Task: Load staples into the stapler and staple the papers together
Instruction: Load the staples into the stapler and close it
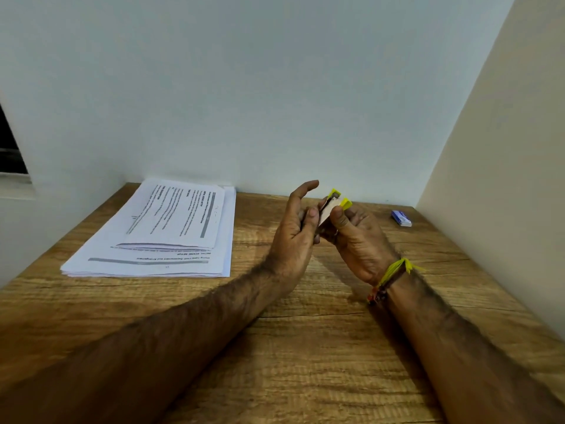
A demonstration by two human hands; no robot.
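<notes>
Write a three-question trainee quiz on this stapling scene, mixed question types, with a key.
1. True or false: the stapler rests on the table.
2. Where do the papers lie? A) to the left of both hands, on the table B) under the right hand C) in the left hand
3. Fill in: the small blue box sits on the table to the ____ of the hands.

Key: 1 false, both hands hold it above the table; 2 A; 3 right.
</notes>
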